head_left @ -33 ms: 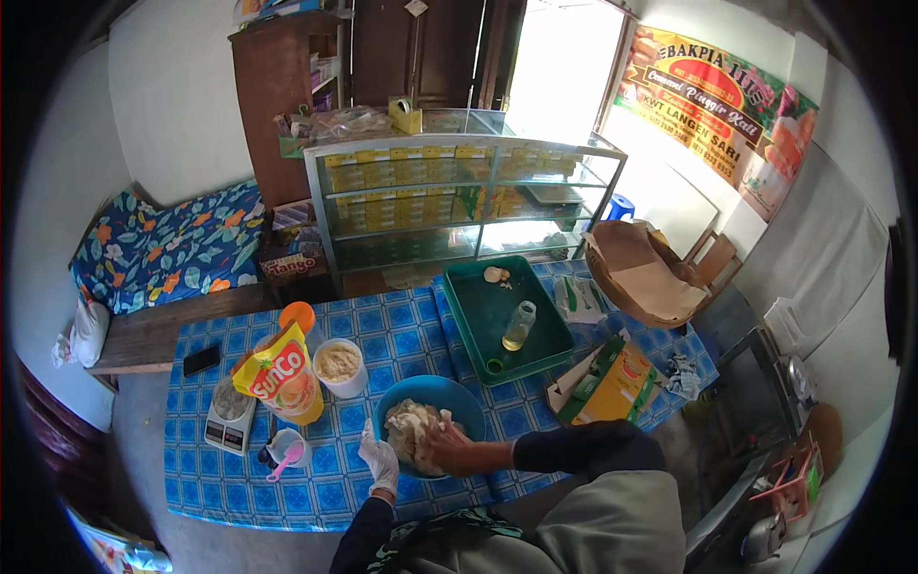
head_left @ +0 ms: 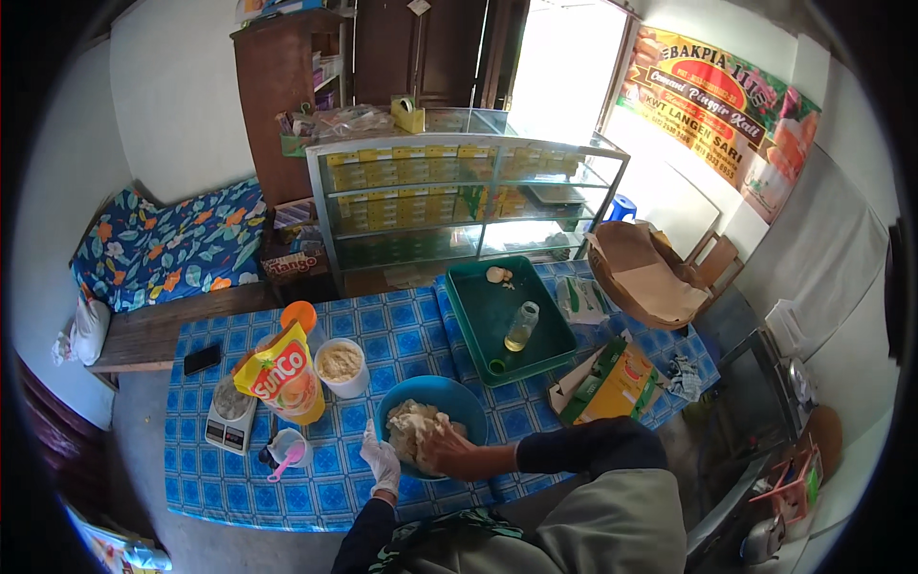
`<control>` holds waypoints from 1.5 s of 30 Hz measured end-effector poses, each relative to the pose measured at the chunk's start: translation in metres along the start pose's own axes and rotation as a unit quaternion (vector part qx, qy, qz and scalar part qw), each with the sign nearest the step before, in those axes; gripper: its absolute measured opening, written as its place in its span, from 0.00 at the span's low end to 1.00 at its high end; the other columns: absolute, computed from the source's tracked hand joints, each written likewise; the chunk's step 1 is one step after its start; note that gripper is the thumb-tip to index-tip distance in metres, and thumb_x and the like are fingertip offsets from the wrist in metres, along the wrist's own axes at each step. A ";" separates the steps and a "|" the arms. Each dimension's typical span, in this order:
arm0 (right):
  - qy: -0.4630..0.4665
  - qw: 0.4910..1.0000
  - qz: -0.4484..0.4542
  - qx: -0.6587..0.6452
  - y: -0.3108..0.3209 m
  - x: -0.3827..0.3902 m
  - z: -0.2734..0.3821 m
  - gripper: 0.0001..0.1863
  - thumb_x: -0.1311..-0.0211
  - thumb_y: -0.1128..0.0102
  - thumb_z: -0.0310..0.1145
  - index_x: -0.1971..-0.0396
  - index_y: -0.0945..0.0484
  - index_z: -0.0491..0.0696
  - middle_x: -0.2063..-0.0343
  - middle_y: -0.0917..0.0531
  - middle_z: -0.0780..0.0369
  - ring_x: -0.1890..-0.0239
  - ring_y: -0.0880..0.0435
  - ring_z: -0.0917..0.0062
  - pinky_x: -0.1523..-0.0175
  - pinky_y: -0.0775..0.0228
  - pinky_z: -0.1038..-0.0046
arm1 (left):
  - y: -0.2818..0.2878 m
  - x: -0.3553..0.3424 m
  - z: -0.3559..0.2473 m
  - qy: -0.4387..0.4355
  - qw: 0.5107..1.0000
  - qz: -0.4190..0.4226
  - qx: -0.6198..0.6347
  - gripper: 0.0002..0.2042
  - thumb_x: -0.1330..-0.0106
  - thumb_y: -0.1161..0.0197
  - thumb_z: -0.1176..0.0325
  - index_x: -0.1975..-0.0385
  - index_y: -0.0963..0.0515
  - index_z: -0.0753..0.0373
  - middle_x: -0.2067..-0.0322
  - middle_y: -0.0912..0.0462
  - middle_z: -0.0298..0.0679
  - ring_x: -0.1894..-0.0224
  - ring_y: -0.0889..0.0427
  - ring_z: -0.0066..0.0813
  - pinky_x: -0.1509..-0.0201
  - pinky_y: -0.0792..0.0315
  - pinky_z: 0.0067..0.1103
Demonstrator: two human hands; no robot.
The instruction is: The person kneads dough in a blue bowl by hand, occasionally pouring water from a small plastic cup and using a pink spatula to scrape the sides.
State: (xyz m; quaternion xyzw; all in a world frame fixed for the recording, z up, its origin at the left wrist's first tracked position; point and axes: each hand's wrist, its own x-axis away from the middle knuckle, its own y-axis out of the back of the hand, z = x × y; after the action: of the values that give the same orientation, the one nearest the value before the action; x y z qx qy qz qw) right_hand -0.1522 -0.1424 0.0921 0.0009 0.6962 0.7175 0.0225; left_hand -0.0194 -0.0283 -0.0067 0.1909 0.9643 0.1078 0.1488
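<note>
On the left end of a table with a blue checked cloth [head_left: 405,337], a black phone [head_left: 202,360] lies flat; next comes a small scale [head_left: 229,436] with a bowl [head_left: 230,399] on it; a big yellow bag [head_left: 285,375] stands close by; below it, a white cup [head_left: 300,453] holds 1 pink spoon [head_left: 286,462]; a white tub [head_left: 341,367] of pale crumbly stuff is just right of the bag; the left hand [head_left: 382,465] wears a white glove and touches the left side of a blue bowl [head_left: 467,398]; its fingers look mostly straight, but I cannot tell if it grips; sticky pale dough [head_left: 411,423] sits inside the bowl; the right hand [head_left: 448,452] pushes into the dough; its fingertips are hidden, so I cannot tell how far they curl; farther right, a green tray [head_left: 474,316] holds 1 clear bottle [head_left: 521,327]; last is a green and yellow box [head_left: 620,381].
</note>
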 end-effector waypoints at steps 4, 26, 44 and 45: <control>0.008 0.968 0.046 -0.248 -0.020 -0.002 0.003 0.16 0.39 0.48 0.33 0.57 0.18 0.41 0.48 0.26 0.45 0.46 0.26 0.45 0.45 0.31 0.47 | 0.000 0.001 -0.001 -0.008 1.000 0.004 -0.002 0.26 0.44 0.55 0.83 0.42 0.30 0.74 0.49 0.21 0.57 0.47 0.21 0.46 0.40 0.32 0.28; -0.023 0.980 0.072 -0.183 -0.058 -0.069 -0.022 0.11 0.57 0.42 0.31 0.71 0.16 0.47 0.73 0.16 0.53 0.68 0.16 0.59 0.60 0.28 0.58 | 0.012 -0.011 -0.018 0.005 1.000 -0.006 0.001 0.24 0.48 0.54 0.82 0.48 0.24 0.75 0.51 0.20 0.57 0.45 0.21 0.48 0.37 0.34 0.30; -0.096 0.980 0.154 -0.086 0.059 -0.006 -0.058 0.11 0.57 0.37 0.37 0.76 0.18 0.45 0.71 0.17 0.51 0.62 0.18 0.56 0.61 0.26 0.58 | 0.029 -0.007 -0.021 -0.023 0.996 0.039 -0.077 0.26 0.46 0.55 0.82 0.44 0.28 0.74 0.47 0.23 0.58 0.42 0.25 0.51 0.34 0.36 0.31; -0.082 0.987 0.098 -0.098 0.073 -0.007 -0.061 0.10 0.58 0.37 0.36 0.79 0.19 0.44 0.72 0.17 0.49 0.63 0.18 0.55 0.63 0.26 0.57 | 0.029 -0.008 -0.020 -0.003 0.995 0.047 -0.087 0.26 0.46 0.54 0.82 0.44 0.28 0.73 0.46 0.23 0.58 0.42 0.25 0.51 0.34 0.36 0.31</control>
State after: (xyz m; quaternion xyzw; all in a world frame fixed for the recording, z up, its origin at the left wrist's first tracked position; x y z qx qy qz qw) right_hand -0.1494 -0.2056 0.1637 0.1256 0.6147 0.7786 0.0088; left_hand -0.0092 -0.0085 0.0216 0.2229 0.9407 0.1971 0.1627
